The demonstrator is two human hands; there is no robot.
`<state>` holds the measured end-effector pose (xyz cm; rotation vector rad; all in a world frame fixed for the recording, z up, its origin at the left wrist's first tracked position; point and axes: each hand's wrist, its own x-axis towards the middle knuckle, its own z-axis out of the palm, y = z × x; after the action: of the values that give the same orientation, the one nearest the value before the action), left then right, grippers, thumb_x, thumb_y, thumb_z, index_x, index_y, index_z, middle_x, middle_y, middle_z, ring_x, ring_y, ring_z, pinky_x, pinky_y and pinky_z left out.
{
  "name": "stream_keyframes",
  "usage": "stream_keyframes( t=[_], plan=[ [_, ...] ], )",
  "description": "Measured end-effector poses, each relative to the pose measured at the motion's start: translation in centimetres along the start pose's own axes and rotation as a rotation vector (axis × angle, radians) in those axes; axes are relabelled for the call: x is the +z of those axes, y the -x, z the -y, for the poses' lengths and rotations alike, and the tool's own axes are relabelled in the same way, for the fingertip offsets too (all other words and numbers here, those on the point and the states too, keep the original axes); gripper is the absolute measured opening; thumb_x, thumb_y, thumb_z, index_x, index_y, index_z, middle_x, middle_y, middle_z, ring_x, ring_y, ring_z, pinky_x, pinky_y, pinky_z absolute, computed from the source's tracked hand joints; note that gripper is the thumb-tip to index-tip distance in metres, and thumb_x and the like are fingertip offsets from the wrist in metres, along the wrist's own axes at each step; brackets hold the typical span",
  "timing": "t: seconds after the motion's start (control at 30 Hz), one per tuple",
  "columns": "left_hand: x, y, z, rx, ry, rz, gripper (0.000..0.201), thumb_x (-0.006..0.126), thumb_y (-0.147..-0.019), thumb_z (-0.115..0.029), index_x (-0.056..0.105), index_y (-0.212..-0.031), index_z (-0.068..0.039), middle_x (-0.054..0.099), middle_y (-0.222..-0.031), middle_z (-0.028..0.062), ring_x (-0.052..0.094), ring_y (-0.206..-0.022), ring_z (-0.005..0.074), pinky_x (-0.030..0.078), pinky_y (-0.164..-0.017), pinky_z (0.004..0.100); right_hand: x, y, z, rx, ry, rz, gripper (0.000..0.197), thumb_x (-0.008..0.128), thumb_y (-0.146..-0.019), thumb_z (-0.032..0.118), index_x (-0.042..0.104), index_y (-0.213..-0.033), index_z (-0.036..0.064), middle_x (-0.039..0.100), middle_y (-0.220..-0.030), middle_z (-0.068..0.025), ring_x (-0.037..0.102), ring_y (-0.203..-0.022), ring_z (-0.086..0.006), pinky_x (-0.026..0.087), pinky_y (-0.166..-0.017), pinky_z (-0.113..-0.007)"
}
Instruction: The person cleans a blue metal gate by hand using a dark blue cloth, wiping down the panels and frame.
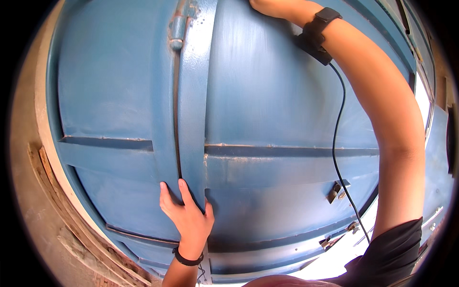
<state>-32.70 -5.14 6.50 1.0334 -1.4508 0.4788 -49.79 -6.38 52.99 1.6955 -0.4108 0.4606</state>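
We saw blue all over the door [267,95], with a pale, whitish sheen streaking its surface and a darker navy along the crossbar [287,151]. Flecks of rusty brown and off-white dotted the crossbar's edges, and we noticed more brown mottling on the blue hinge [177,31]. A thin, dark brown seam [176,110] ran below it. We wore plain black: the wristband [188,259] on the left, the strap [315,28], cable [336,134] and sleeve [397,251] on the right. On the left, we had a pale cream frame [42,95] and a greyish-tan wall [25,119].
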Motion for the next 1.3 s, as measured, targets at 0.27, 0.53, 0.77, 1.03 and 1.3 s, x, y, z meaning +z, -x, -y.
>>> stream_keyframes(
  t=[0.27, 0.53, 0.77, 1.03, 1.3],
  plan=[
    [-0.3, 0.0, 0.1, -0.04, -0.018, -0.013, 0.089, 0.072, -0.08, -0.005, 0.029, -0.157, 0.002, 0.015, -0.159, 0.0408, 0.031, -0.136, 0.0552, 0.029, -0.111, 0.0587, 0.6, 4.0, 7.0, -0.167, -0.149, 0.18, 0.057, 0.051, -0.093, 0.004, 0.048, -0.149, 0.0142, 0.058, -0.144, -0.0084, 0.045, -0.134, -0.0391, 0.039, -0.094, -0.051],
    [0.3, -0.5, -0.6, -0.031, -0.011, -0.012, 0.088, 0.071, -0.081, -0.006, 0.029, -0.159, 0.0, 0.014, -0.159, 0.0394, 0.029, -0.139, 0.0542, 0.028, -0.114, 0.056, 1.2, 9.7, 12.9, -0.272, -0.103, 0.223, 0.056, 0.057, -0.09, 0.0, 0.058, -0.143, 0.0198, 0.058, -0.147, 0.0082, 0.047, -0.136, -0.0207, 0.039, -0.095, -0.036],
    [-0.1, -0.8, -0.6, -0.056, -0.002, -0.007, 0.091, 0.072, -0.08, -0.006, 0.027, -0.16, -0.001, 0.012, -0.159, 0.0382, 0.026, -0.142, 0.054, 0.027, -0.116, 0.0544, 1.1, 11.5, 17.8, -0.142, -0.536, 0.447, 0.059, 0.065, -0.082, -0.008, 0.065, -0.136, 0.016, 0.067, -0.126, -0.005, 0.052, -0.122, -0.0222, 0.04, -0.091, -0.037],
    [-0.3, -0.9, -0.2, -0.043, 0.022, 0.007, 0.093, 0.073, -0.08, -0.008, 0.025, -0.16, -0.004, 0.01, -0.159, 0.0386, 0.024, -0.144, 0.0543, 0.026, -0.117, 0.0537, -3.0, 16.9, 17.9, 0.164, -0.715, 0.503, 0.069, 0.056, -0.078, -0.02, 0.063, -0.14, 0.0094, 0.066, -0.117, -0.0128, 0.055, -0.114, -0.0277, 0.044, -0.099, -0.04],
    [-0.2, -0.7, 0.1, 0.001, -0.016, 0.001, 0.093, 0.072, -0.08, -0.01, 0.024, -0.16, -0.003, 0.01, -0.158, 0.0392, 0.024, -0.143, 0.0543, 0.028, -0.116, 0.0545, -4.1, 18.7, 18.8, 0.148, -0.616, 0.429, 0.066, 0.057, -0.079, -0.01, 0.062, -0.141, 0.0101, 0.069, -0.123, -0.01, 0.055, -0.124, -0.0254, 0.041, -0.108, -0.044]
  ],
)
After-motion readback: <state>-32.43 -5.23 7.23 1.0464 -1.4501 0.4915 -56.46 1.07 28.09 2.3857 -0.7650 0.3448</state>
